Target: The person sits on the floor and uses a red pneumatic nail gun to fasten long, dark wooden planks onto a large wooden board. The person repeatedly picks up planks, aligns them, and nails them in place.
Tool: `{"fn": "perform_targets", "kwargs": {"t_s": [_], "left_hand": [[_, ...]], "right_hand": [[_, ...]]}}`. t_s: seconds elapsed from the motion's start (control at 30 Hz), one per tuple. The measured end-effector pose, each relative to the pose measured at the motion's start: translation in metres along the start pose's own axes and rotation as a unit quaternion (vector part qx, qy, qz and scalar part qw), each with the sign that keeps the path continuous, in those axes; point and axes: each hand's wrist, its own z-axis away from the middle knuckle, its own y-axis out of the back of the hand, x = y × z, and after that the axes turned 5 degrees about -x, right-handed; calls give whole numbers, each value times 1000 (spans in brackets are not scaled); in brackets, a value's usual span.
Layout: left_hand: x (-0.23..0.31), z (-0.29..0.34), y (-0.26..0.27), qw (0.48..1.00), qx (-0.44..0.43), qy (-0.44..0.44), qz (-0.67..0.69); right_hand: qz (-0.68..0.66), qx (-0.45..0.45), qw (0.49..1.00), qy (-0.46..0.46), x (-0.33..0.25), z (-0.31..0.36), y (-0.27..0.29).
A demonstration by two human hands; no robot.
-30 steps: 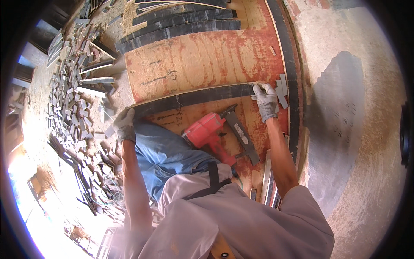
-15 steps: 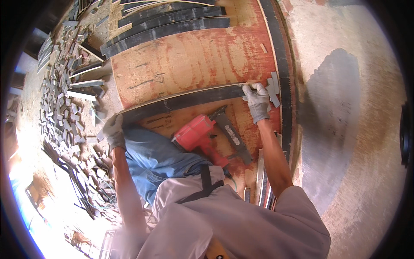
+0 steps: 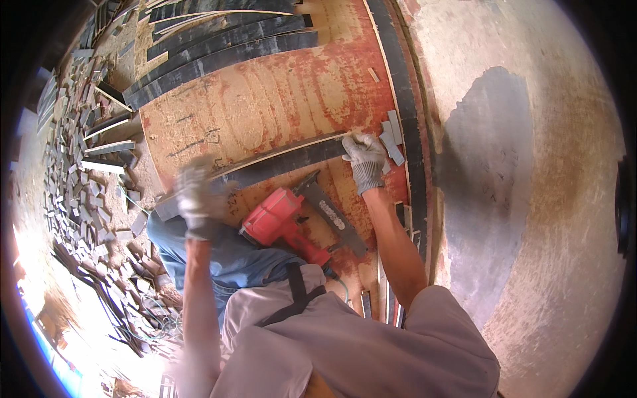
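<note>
A long dark strip of wood point(image 3: 288, 162) with a pale edge lies crosswise over a worn red-brown board point(image 3: 265, 109). My right hand point(image 3: 365, 159), in a whitish knit glove, is closed around the strip's right end. My left hand point(image 3: 196, 196), gloved too, is over the left part of the strip; motion smears its fingers, so I cannot tell whether it touches it. Between my arms, a red nail gun point(image 3: 275, 213) with a dark magazine rests on the board, just below the strip. My left leg, in blue jeans, is beneath the strip's left end.
Several dark strips point(image 3: 225, 56) are stacked across the board's far part. Another dark strip point(image 3: 401, 86) runs along its right edge, beside a few small grey pieces point(image 3: 391, 138). Offcuts point(image 3: 79, 192) litter the floor at left. Concrete floor point(image 3: 564, 199) stretches out at right.
My left hand has left the strip's far left end and moved rightward along it. My right hand still holds the right end. The whole view has shifted, so the scene sits further left.
</note>
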Motion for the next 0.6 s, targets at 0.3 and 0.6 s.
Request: {"fn": "perform_targets", "kwargs": {"t_s": [0.3, 0.6], "left_hand": [[62, -22, -36, 976, -101, -106, 161], [58, -30, -32, 969, -88, -136, 187]], "right_hand": [[-33, -4, 999, -15, 13, 1, -3], [-98, -17, 995, 26, 16, 1, -6]]}}
